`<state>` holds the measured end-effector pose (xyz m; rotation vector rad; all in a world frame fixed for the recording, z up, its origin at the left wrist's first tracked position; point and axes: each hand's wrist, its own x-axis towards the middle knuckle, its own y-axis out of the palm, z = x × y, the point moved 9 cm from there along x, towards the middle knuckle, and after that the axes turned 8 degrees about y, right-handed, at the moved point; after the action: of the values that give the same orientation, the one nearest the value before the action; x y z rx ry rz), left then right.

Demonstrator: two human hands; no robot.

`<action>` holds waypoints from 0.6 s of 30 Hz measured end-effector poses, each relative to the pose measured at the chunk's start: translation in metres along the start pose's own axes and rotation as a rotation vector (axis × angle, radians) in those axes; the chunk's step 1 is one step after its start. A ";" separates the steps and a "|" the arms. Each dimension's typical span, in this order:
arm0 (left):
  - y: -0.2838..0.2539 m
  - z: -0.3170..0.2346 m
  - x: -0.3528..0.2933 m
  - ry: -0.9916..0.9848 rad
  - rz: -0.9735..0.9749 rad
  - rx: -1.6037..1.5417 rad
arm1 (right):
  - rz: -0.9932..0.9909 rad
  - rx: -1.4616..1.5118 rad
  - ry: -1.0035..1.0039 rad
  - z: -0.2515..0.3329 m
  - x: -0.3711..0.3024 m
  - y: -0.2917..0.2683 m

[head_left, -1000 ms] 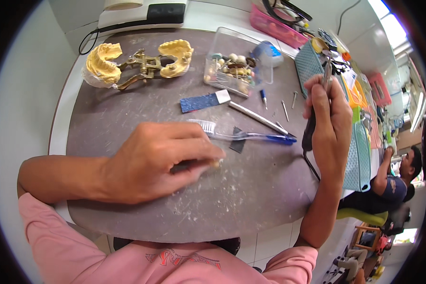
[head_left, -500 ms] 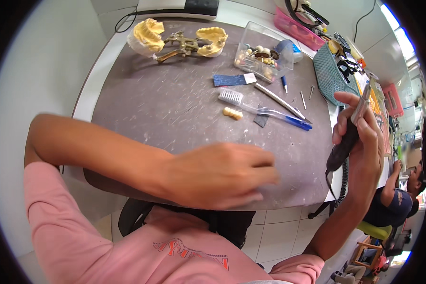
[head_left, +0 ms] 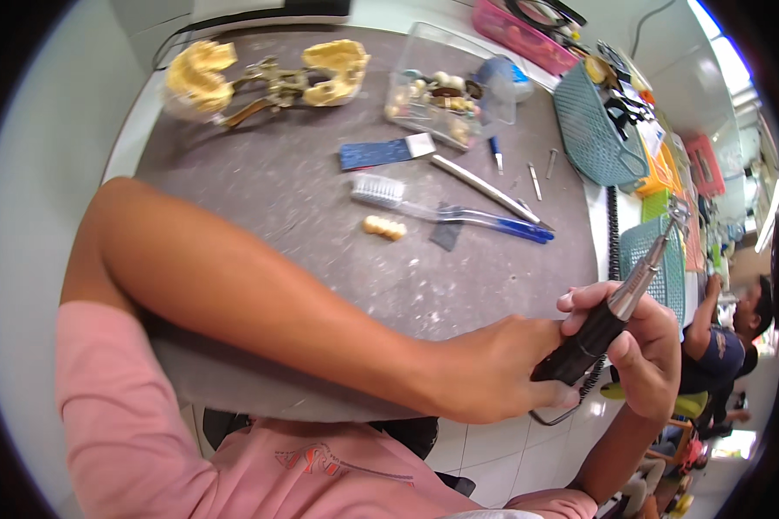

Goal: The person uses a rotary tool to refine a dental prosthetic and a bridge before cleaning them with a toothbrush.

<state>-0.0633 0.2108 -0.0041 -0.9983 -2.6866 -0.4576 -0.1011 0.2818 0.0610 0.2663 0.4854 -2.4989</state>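
Observation:
A black and silver rotary handpiece (head_left: 593, 333) slants up to the right above the table's right front corner, its cord hanging below. My left hand (head_left: 498, 368) reaches across and is closed round its rear end. My right hand (head_left: 651, 346) has its fingers round the front part, near the metal nose. A small bit at the tip is blurred. On the table lie a short row of tooth-coloured crowns (head_left: 384, 227), a toothbrush (head_left: 441, 212) with a clear and blue handle, and a slim silver instrument (head_left: 485, 184). A blue strip (head_left: 376, 154) lies behind the toothbrush.
A yellow dental cast (head_left: 333, 73) on a metal articulator (head_left: 277, 85) stands at the back left. Behind the tools sits a clear box (head_left: 446, 130) of small parts. A teal basket (head_left: 593, 130) and a pink tray (head_left: 528, 39) line the far right. A co-worker (head_left: 714, 346) sits at right.
My left hand has moved right and closed on the handpiece's rear end. My right hand has lowered the handpiece. The whole view has shifted slightly.

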 end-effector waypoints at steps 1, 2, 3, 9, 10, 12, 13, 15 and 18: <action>0.002 0.000 0.000 -0.034 0.038 -0.011 | 0.032 0.017 -0.004 -0.005 0.003 -0.002; 0.004 0.001 0.000 -0.070 0.076 -0.013 | 0.033 0.044 -0.002 -0.007 0.004 -0.004; 0.003 0.002 -0.001 -0.095 0.093 0.060 | 0.035 0.071 0.003 -0.010 0.005 -0.006; -0.004 0.012 0.004 -0.177 0.006 0.002 | -0.047 0.152 0.049 -0.023 0.013 -0.022; -0.003 0.010 0.004 -0.175 0.011 0.004 | -0.049 0.144 0.045 -0.021 0.014 -0.021; -0.003 0.011 0.003 -0.204 0.003 -0.011 | -0.053 0.124 0.036 -0.017 0.015 -0.019; -0.003 0.009 0.004 -0.203 0.008 -0.013 | -0.115 0.073 0.049 -0.017 0.014 -0.021; -0.008 0.008 0.006 -0.217 -0.045 -0.022 | -0.197 0.052 0.116 -0.018 0.014 -0.024; -0.013 0.003 0.007 -0.156 -0.189 -0.075 | -0.122 -0.032 0.074 -0.022 0.018 -0.029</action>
<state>-0.0781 0.2066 -0.0069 -0.8339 -2.9399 -0.5402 -0.1308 0.3035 0.0436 0.3273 0.5872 -2.6044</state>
